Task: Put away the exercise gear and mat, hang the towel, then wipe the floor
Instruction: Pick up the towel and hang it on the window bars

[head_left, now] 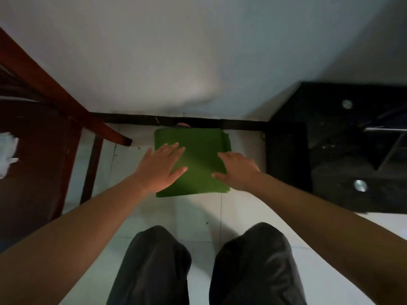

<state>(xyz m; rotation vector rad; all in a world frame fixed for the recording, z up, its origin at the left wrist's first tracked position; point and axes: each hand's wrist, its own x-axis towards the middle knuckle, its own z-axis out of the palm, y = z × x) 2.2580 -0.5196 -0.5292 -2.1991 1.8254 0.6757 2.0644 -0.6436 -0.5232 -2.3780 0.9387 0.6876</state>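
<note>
On the pale tiled floor point(198, 216), between a black cabinet point(330, 155) and a wooden chair point(50, 89), a folded green mat point(199, 144) lies against the wall. The left hand point(158, 170) presses it, fingers released and straight. The right hand point(239, 170) rests at its right edge; I cannot tell its grip.

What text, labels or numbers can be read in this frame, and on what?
None: no readable text anywhere in this view.
Green mat: plain surface, no label or print showing.
Black cabinet: glossy, no marking visible.
White scrap at the left edge: too blurred to tell if it bears any writing.
</note>
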